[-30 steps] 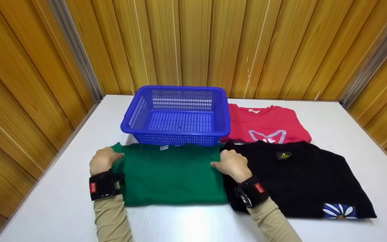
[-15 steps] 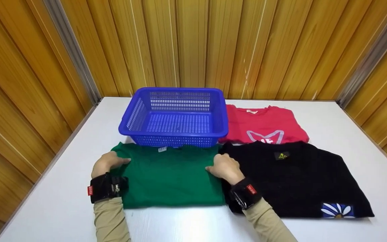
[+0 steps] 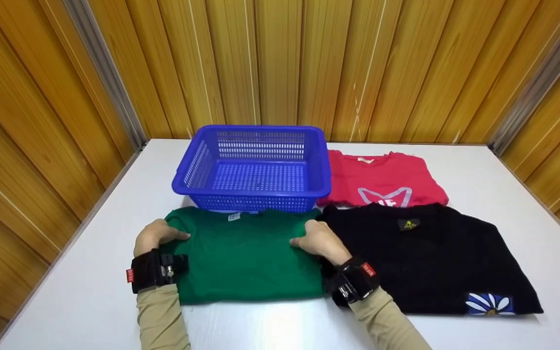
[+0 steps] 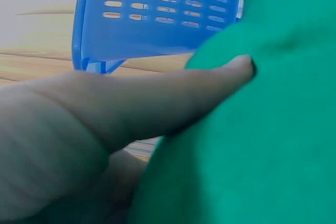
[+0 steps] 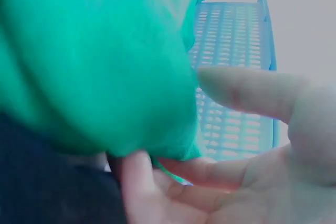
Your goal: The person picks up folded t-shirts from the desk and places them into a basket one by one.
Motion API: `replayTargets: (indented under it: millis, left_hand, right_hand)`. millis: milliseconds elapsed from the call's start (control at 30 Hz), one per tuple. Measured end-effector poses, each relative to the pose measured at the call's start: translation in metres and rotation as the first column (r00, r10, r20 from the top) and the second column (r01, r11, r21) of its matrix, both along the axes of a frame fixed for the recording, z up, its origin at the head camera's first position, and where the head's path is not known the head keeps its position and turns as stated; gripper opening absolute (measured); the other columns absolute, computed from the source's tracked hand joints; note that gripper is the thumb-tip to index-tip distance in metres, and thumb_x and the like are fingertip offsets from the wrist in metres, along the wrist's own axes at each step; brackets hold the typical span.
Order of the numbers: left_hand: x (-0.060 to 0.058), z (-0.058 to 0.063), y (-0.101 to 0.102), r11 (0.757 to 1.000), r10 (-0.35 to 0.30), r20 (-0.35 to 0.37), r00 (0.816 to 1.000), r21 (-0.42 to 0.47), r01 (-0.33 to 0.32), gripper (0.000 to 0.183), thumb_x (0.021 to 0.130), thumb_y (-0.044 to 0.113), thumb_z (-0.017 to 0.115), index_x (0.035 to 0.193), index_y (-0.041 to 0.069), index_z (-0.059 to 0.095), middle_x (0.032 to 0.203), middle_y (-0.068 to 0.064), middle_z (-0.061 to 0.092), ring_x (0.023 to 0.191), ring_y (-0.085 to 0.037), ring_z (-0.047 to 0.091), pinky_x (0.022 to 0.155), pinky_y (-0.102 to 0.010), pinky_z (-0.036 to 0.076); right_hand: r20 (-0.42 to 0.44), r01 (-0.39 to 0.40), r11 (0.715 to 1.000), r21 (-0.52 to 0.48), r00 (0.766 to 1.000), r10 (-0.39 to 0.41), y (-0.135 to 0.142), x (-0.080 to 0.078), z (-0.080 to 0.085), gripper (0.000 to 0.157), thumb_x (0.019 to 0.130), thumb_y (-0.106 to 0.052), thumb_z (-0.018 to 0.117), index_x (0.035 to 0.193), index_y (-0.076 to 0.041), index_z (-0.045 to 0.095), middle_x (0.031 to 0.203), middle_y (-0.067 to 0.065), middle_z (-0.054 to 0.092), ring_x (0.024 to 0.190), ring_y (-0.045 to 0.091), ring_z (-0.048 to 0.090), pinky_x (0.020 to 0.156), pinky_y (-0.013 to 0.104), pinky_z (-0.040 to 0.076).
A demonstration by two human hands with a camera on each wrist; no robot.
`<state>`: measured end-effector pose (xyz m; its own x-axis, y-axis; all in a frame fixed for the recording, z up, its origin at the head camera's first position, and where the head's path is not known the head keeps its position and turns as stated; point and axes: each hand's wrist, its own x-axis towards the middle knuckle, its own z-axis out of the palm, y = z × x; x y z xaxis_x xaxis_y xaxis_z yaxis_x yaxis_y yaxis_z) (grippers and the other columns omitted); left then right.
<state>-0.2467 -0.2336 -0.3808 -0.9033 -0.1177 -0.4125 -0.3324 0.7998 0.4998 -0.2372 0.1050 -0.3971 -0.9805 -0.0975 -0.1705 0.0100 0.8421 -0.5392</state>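
A folded green T-shirt (image 3: 248, 257) lies at the front of the white table, its small white label toward the basket. My left hand (image 3: 156, 236) grips its left side, the thumb stretched over the top of the cloth in the left wrist view. At the opposite side, my right hand (image 3: 321, 240) pinches the edge, thumb above and fingers curled beneath the green fabric in the right wrist view. A blue plastic basket (image 3: 255, 193) with slotted walls stands right behind the green shirt, nothing inside it.
A folded black T-shirt (image 3: 430, 262) with a daisy print lies to the right, its left edge against the green one. Behind it is a folded red T-shirt (image 3: 382, 177), partly hidden by the basket. Wood-patterned walls (image 3: 280, 63) enclose the table (image 3: 76, 301).
My right hand has moved slightly left, drawing the green T-shirt's right side inward. The cloth is a little more bunched at both sides. The basket and the other shirts stay put.
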Motion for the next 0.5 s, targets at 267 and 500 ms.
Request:
replayTargets:
  millis: [267,500]
  left_hand:
    - [0.0003,0.0022,-0.0002,1.0,-0.017,-0.019,1.0,-0.02,0.016,0.064,0.085,0.028,0.065,0.121,-0.022,0.046,0.119,-0.036,0.054,0.103,-0.041,0.054,0.096,-0.053,0.045]
    - [0.0031,0.0077,-0.0003,1.0,-0.002,-0.04,0.999,-0.019,0.001,0.061,0.083,0.026,0.067,0.119,-0.019,0.045,0.115,-0.035,0.053,0.099,-0.039,0.053,0.093,-0.053,0.046]
  right_hand:
    - [0.145,0.043,0.987,-0.152,0.989,-0.021,0.005,-0.0057,-0.0045,0.034,0.079,-0.033,0.074,0.086,-0.006,0.055,0.082,0.003,0.052,0.075,0.016,0.047,0.065,0.028,0.043]
    - [0.155,0.034,0.971,-0.237,0.988,0.004,0.0038,-0.0041,-0.0008,0.027,0.077,-0.022,0.076,0.079,-0.009,0.053,0.076,0.001,0.049,0.067,0.015,0.048,0.054,0.023,0.04]
